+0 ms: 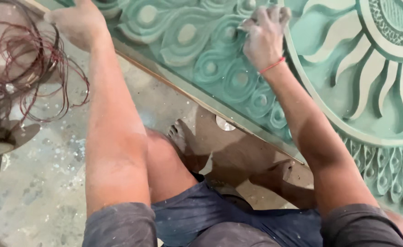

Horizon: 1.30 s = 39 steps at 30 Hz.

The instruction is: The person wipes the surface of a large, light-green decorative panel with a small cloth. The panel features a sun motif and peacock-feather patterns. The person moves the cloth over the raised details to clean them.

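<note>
The right hand [264, 34] presses curled fingers, apparently pinching a small abrasive, onto the green carved panel [238, 77] among the feather motifs. The left hand [80, 23] grips the panel edge, fingers wrapped. Risk — a slip rounds crisp relief ridges. Tangled wire [32, 59] crowds the left; floor [41, 183] room lies below.

Under the dust-whitened right grip [265, 36], the carved panel [348, 91] looks matt, green-painted and smooth-sanded. Left of the left grip [78, 23], thin reddish wire [32, 64] coils over the rough, speckled concrete floor [41, 183].
</note>
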Each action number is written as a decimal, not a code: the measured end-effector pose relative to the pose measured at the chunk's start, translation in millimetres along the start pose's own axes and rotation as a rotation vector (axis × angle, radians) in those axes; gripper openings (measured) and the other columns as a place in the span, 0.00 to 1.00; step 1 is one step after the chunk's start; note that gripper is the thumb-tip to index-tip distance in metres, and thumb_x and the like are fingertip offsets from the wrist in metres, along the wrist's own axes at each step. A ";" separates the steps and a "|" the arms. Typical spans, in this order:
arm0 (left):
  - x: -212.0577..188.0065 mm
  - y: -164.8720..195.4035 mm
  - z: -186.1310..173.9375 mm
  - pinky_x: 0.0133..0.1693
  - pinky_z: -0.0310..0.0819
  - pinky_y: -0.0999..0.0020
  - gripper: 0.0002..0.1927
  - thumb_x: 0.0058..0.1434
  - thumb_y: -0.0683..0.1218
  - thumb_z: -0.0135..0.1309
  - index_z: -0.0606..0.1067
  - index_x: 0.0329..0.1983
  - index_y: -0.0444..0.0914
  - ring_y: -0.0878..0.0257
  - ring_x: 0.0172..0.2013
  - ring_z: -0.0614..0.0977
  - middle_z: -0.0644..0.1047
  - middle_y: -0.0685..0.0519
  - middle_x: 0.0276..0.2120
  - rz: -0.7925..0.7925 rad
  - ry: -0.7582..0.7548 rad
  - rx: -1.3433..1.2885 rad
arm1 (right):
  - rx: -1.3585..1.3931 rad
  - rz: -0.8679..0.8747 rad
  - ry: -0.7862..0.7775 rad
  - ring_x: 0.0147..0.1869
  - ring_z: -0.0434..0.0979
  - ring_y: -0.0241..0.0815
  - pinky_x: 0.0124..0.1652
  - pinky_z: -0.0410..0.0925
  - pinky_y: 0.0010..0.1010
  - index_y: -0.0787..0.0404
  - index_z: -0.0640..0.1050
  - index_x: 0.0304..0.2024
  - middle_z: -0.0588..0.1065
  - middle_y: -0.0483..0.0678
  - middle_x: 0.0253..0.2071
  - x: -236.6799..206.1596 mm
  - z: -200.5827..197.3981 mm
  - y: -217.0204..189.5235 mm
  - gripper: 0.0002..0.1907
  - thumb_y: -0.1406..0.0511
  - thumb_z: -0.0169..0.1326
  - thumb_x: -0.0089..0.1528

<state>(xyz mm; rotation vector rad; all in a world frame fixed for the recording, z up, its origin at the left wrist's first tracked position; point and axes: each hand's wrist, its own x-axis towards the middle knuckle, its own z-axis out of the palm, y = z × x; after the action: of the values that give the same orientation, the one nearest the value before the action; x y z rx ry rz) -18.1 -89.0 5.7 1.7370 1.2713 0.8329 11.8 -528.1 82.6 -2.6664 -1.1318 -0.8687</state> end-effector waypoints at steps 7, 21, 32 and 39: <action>11.6 -9.6 13.2 0.44 0.80 0.51 0.40 0.58 0.61 0.60 0.60 0.53 0.23 0.40 0.40 0.85 0.78 0.34 0.43 0.038 0.127 0.061 | 0.023 0.052 0.027 0.57 0.67 0.54 0.61 0.56 0.51 0.55 0.84 0.34 0.73 0.48 0.45 14.0 4.5 -22.6 0.07 0.69 0.58 0.55; 13.6 -10.9 6.9 0.44 0.80 0.50 0.37 0.59 0.60 0.60 0.63 0.49 0.23 0.43 0.45 0.82 0.73 0.34 0.46 0.006 0.095 0.070 | -0.142 -0.018 -0.158 0.63 0.67 0.56 0.68 0.52 0.59 0.59 0.84 0.34 0.72 0.50 0.49 13.0 12.3 -10.6 0.08 0.63 0.59 0.64; 3.4 0.3 -4.3 0.42 0.84 0.54 0.37 0.61 0.59 0.56 0.58 0.54 0.25 0.43 0.39 0.87 0.79 0.34 0.42 -0.066 -0.018 -0.041 | -0.034 -0.005 -0.179 0.65 0.68 0.54 0.70 0.56 0.56 0.58 0.84 0.35 0.73 0.48 0.53 10.0 15.1 -8.2 0.08 0.63 0.57 0.66; 3.6 3.8 -6.7 0.46 0.82 0.52 0.37 0.61 0.60 0.57 0.59 0.53 0.25 0.42 0.40 0.87 0.81 0.34 0.40 -0.080 -0.017 0.002 | -0.351 -0.017 -0.385 0.48 0.78 0.55 0.44 0.68 0.48 0.59 0.83 0.34 0.78 0.54 0.43 -0.8 3.9 69.1 0.09 0.66 0.53 0.64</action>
<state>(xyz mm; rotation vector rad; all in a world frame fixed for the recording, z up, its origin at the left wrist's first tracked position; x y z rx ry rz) -21.3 -84.6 12.3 1.6804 1.3214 0.7697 60.9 -576.6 86.6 -3.2228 -1.1649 -0.6188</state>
